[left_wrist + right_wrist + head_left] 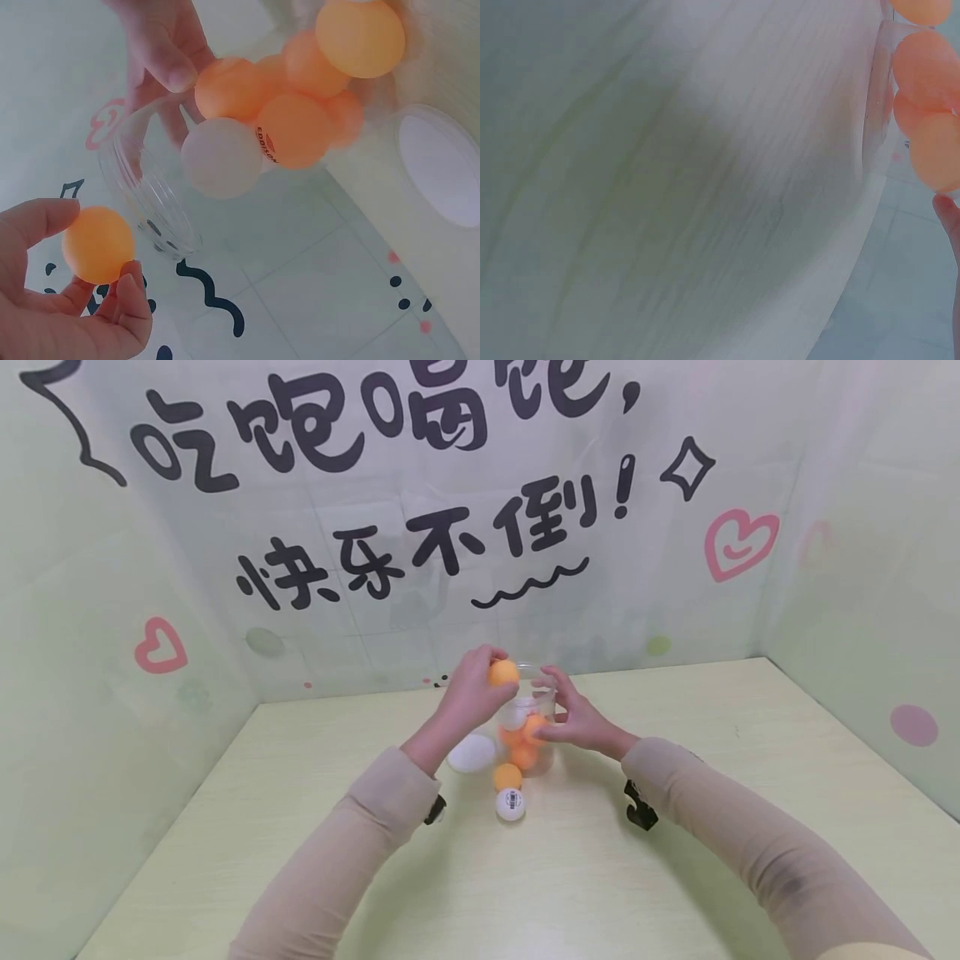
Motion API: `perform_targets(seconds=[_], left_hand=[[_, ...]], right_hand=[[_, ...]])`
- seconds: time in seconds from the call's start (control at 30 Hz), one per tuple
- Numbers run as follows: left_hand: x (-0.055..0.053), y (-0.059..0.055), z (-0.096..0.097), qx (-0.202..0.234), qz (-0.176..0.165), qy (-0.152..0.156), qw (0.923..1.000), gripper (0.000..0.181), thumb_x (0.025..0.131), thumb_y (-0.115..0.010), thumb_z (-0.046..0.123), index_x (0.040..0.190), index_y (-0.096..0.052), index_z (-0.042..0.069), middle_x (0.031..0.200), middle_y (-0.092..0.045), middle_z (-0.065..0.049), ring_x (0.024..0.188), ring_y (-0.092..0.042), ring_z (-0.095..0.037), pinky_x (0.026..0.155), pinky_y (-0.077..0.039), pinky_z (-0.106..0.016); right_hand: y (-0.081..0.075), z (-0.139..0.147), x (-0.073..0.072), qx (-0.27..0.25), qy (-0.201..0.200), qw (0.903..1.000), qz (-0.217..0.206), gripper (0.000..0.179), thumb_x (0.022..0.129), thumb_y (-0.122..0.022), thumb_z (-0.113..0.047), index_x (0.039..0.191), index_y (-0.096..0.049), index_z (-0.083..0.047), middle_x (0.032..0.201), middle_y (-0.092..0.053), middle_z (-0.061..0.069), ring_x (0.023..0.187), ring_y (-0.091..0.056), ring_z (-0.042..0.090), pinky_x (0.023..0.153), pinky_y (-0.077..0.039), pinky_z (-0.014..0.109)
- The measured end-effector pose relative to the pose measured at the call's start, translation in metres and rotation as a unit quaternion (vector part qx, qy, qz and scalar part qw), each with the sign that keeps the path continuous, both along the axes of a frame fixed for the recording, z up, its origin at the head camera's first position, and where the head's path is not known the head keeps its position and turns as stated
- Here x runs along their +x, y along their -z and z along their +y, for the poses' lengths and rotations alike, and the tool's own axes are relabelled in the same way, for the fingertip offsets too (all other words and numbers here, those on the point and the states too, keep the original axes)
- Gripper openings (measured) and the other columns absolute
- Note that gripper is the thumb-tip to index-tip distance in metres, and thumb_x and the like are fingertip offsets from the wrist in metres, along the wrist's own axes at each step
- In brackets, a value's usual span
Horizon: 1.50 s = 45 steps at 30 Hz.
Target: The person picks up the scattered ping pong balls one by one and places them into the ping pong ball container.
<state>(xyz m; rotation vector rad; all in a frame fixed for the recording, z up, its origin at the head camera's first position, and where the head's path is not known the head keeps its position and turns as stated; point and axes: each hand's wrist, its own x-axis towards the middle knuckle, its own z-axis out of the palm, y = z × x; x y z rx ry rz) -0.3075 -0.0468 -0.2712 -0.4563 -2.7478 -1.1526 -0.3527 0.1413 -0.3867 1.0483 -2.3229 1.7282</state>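
My left hand [472, 692] pinches an orange ping-pong ball [98, 245] between thumb and fingertips, just beside the open mouth of a clear plastic jar [545, 762]. The jar stands on the table with several orange balls [295, 130] and a white ball [223, 157] inside. From the right side, my right hand [583, 717] grips the jar, its thumb and fingers spread around the wall. In the right wrist view only a bit of that hand [949, 219] shows at the edge, next to the balls in the jar.
Just in front of the jar an orange ball [507, 776] and a white printed ball [511, 805] lie together on the table [570, 885]. A round white lid [472, 753] lies flat left of the jar. A printed sheet [360, 643] rises behind the table.
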Motion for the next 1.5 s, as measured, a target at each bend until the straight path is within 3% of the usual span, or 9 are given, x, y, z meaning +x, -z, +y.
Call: perform_targets(seconds=[0.1, 0.2, 0.33, 0.47, 0.8, 0.97, 1.2, 1.33, 1.5], left_hand=[[-0.002, -0.001, 0.005, -0.010, 0.001, 0.007, 0.9999, 0.041, 0.079, -0.060, 0.008, 0.119, -0.051, 0.000, 0.117, -0.051, -0.015, 0.086, -0.050, -0.022, 0.066, -0.045, -0.024], [-0.004, -0.001, 0.008, -0.022, 0.001, 0.011, 0.9997, 0.042, 0.079, -0.060, 0.007, 0.119, -0.052, 0.000, 0.117, -0.051, -0.016, 0.086, -0.050, -0.023, 0.066, -0.045, -0.025], [-0.004, -0.001, 0.011, -0.036, -0.006, 0.012, 0.9992, 0.045, 0.079, -0.061, 0.008, 0.123, -0.051, 0.003, 0.119, -0.050, -0.017, 0.099, -0.050, -0.026, 0.079, -0.047, -0.034], [-0.002, -0.001, 0.012, -0.040, -0.016, 0.009, 0.9990, 0.049, 0.081, -0.062, 0.010, 0.127, -0.048, 0.006, 0.122, -0.048, -0.016, 0.109, -0.048, -0.027, 0.090, -0.044, -0.040], [0.004, -0.003, 0.008, -0.039, -0.026, 0.014, 0.9988, 0.049, 0.082, -0.061, 0.010, 0.129, -0.046, 0.007, 0.122, -0.048, -0.014, 0.109, -0.047, -0.027, 0.089, -0.045, -0.039], [0.013, 0.000, 0.007, -0.042, -0.025, 0.021, 0.9986, 0.043, 0.083, -0.062, 0.011, 0.124, -0.050, 0.007, 0.118, -0.051, -0.012, 0.103, -0.050, -0.025, 0.083, -0.047, -0.036], [0.036, 0.017, 0.009, -0.087, -0.063, 0.030, 0.9938, 0.032, 0.084, -0.062, 0.017, 0.115, -0.057, 0.008, 0.115, -0.056, -0.010, 0.091, -0.055, -0.021, 0.074, -0.049, -0.031], [0.043, 0.032, 0.007, -0.102, -0.075, 0.041, 0.9911, 0.030, 0.084, -0.063, 0.017, 0.112, -0.059, 0.006, 0.110, -0.057, -0.011, 0.077, -0.054, -0.019, 0.061, -0.047, -0.027], [0.049, 0.050, 0.002, -0.124, -0.066, 0.065, 0.9879, 0.029, 0.082, -0.063, 0.013, 0.110, -0.061, 0.004, 0.108, -0.059, -0.013, 0.090, -0.056, -0.024, 0.074, -0.049, -0.035]], right_hand=[[0.000, 0.000, -0.001, 0.000, -0.003, 1.0000, 0.001, 0.086, 0.076, -0.073, -0.027, 0.141, -0.017, -0.017, 0.137, -0.033, 0.024, 0.120, -0.041, 0.035, 0.092, -0.042, 0.052], [-0.002, -0.001, -0.001, 0.001, -0.001, 0.9997, -0.024, 0.088, 0.077, -0.073, -0.016, 0.142, -0.014, -0.015, 0.140, -0.030, 0.023, 0.123, -0.038, 0.038, 0.094, -0.039, 0.056], [-0.003, -0.002, -0.001, -0.003, 0.001, 0.9991, -0.043, 0.089, 0.076, -0.069, 0.002, 0.142, -0.012, -0.011, 0.141, -0.029, 0.023, 0.124, -0.037, 0.040, 0.095, -0.038, 0.054], [-0.004, -0.002, -0.001, 0.004, 0.002, 0.9991, -0.043, 0.087, 0.077, -0.067, 0.004, 0.142, -0.011, -0.010, 0.142, -0.030, 0.023, 0.125, -0.036, 0.040, 0.096, -0.037, 0.055], [-0.005, -0.001, -0.003, 0.016, 0.004, 0.9985, -0.053, 0.087, 0.077, -0.067, 0.004, 0.142, -0.011, -0.012, 0.142, -0.027, 0.025, 0.126, -0.035, 0.040, 0.097, -0.035, 0.056], [-0.004, -0.002, -0.002, 0.010, 0.005, 0.9984, -0.056, 0.088, 0.077, -0.066, 0.006, 0.143, -0.010, -0.012, 0.143, -0.026, 0.026, 0.127, -0.034, 0.041, 0.097, -0.034, 0.057], [-0.005, 0.000, -0.001, 0.015, 0.013, 0.9987, -0.047, 0.088, 0.077, -0.069, 0.001, 0.142, -0.011, -0.009, 0.142, -0.029, 0.022, 0.125, -0.037, 0.038, 0.095, -0.040, 0.050], [-0.005, 0.000, 0.001, 0.013, 0.009, 0.9991, -0.038, 0.088, 0.077, -0.069, 0.002, 0.142, -0.010, -0.008, 0.141, -0.028, 0.023, 0.125, -0.037, 0.041, 0.095, -0.039, 0.054], [-0.004, -0.001, 0.000, 0.008, 0.005, 0.9993, -0.038, 0.089, 0.076, -0.068, 0.005, 0.142, -0.010, -0.006, 0.140, -0.028, 0.025, 0.125, -0.036, 0.042, 0.095, -0.039, 0.055]])
